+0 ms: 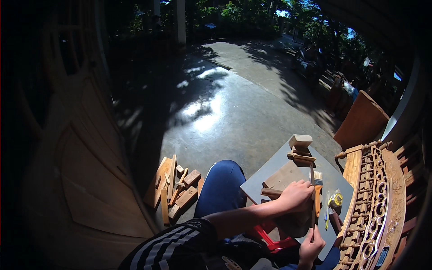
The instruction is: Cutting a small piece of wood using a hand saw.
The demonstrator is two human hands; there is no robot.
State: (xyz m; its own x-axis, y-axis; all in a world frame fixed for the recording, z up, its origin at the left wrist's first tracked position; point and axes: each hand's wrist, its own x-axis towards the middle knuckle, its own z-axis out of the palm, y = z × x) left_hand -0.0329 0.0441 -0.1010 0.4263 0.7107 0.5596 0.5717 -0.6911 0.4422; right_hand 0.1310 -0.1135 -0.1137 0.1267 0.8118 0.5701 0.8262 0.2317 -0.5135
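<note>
My left hand [297,197] is closed over a grey tabletop [256,182], its fingers against a long, thin, dark strip [312,173]. The strip runs toward me, and my right hand [312,245] pinches its near end. Whether it is wood or metal I cannot tell. Just right of the strip lies a paintbrush [317,198] with an orange handle and pale bristles. Beyond my left hand, a flat wooden board [284,175] lies on the tabletop. A short wooden piece [271,192] touches its near side. My left wrist partly covers both.
Wooden blocks [300,141] stand at the tabletop's far corner, and a yellow tape measure [335,200] lies to the right. Carved wooden furniture [373,198] borders the right side. A pile of wood offcuts [182,202] lies left of my knee. Red plastic [283,245] shows below the tabletop.
</note>
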